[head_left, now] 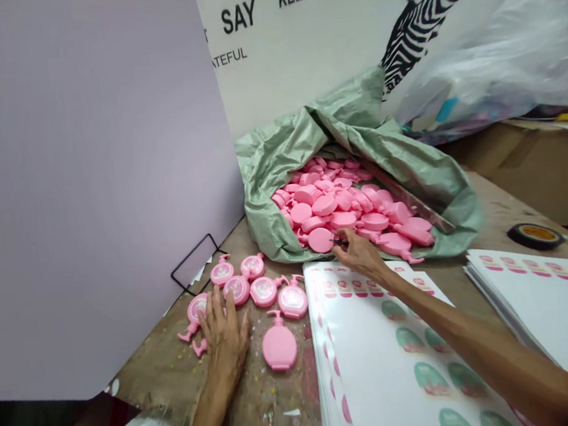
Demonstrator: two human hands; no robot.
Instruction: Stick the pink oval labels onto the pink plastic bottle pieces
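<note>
My left hand [224, 332] lies with fingers stretched out over a pink pump bottle [197, 307] that bears a round label; another pump nozzle pokes out beside it. Close by sit several more labelled pink pump bottles [236, 289]. A plain pink bottle [279, 347] without a visible label lies to the right of this hand. At the mouth of a green sack [272, 224], my right hand [357, 253] has its fingers pinched together around a small dark item, too small to name. It is next to a round pink bottle [321, 240] at the front of the heap.
Sticker sheets [363, 359] lie under my right forearm, with another stack [550, 321] farther right. A roll of tape [536, 235] lies near a cardboard box [525, 169]. A large pale panel [98, 157] stands at left, a black wire frame [190, 254] at its foot.
</note>
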